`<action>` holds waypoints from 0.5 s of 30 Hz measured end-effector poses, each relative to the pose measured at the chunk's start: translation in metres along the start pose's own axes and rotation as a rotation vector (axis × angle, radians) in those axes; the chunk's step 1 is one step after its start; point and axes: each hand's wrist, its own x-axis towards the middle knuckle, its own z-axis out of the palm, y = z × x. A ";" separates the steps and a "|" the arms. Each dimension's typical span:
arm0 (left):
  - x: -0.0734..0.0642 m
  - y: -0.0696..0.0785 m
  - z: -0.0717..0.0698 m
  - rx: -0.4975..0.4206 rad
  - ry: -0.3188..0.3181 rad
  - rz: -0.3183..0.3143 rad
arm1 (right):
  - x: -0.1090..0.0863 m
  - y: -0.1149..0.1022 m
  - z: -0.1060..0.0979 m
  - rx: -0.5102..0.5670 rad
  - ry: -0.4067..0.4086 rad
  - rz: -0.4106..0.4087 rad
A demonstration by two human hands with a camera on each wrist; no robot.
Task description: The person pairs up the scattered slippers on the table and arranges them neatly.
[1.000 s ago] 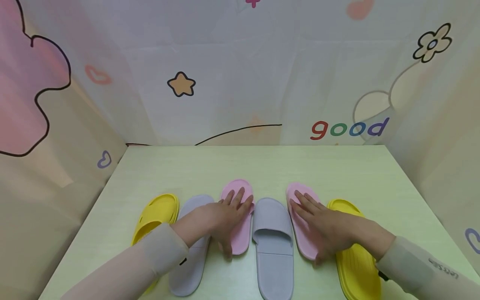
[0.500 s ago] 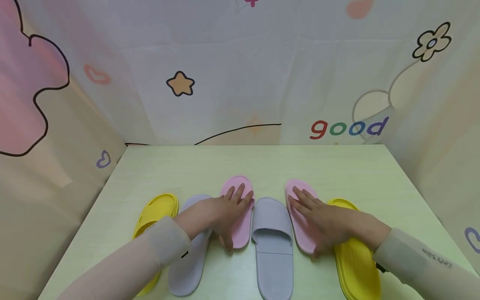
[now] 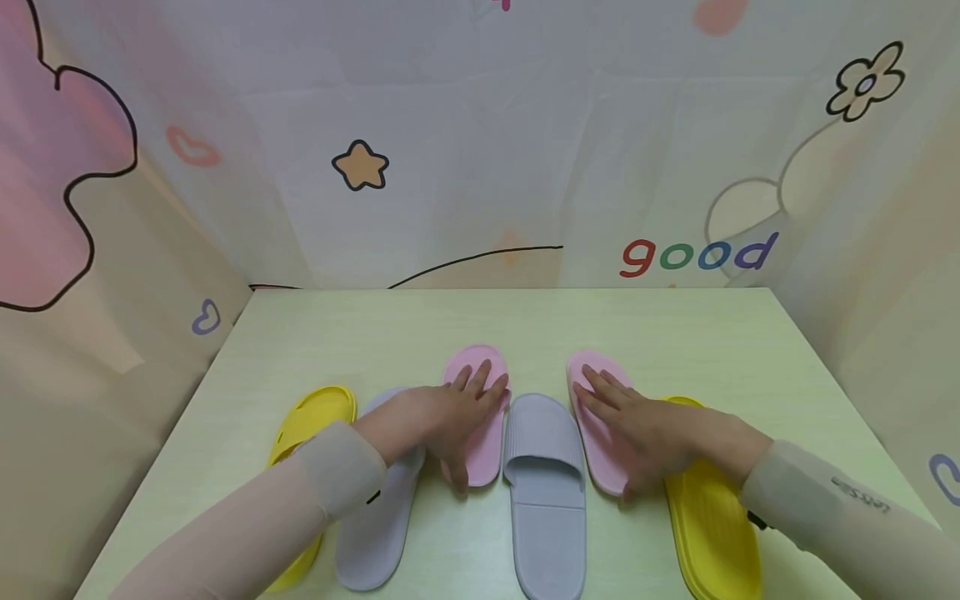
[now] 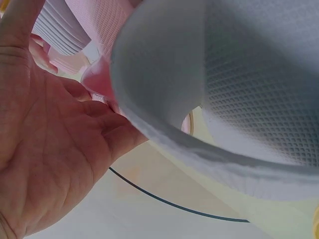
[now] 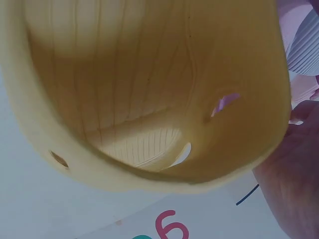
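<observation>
My left hand (image 3: 463, 421) lies over the left pink slipper (image 3: 489, 454), its fingers spread and straight on the upper. Across the right pink slipper (image 3: 603, 450) rests my right hand (image 3: 645, 433), fingers likewise extended. Both thumbs point down along the slippers' outer sides. Between the two pink slippers stands a grey slipper (image 3: 547, 533) with a ribbed strap. Another grey slipper (image 3: 378, 533) lies partly under my left forearm; its strap opening (image 4: 164, 74) fills much of the left wrist view. In the right wrist view, a yellow slipper (image 5: 139, 99) hides most of my right hand.
At the left a yellow slipper (image 3: 318, 412) is partly covered by my sleeve; another sits under my right wrist. The pale green tabletop (image 3: 510, 317) reaches back to a printed curtain (image 3: 465, 167), with curtain sides left and right.
Both pink slippers have slid a little away from me, toward the back of the table, with my hands on them. The grey and yellow slippers keep their places.
</observation>
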 end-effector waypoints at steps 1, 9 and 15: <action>0.000 0.000 -0.001 -0.002 -0.002 0.000 | 0.001 0.000 0.000 -0.003 0.001 -0.001; 0.004 -0.003 -0.004 -0.010 -0.001 -0.008 | 0.007 0.005 -0.001 -0.017 0.010 -0.003; 0.007 -0.004 -0.008 -0.008 -0.018 -0.017 | 0.012 0.007 -0.003 -0.029 0.015 -0.009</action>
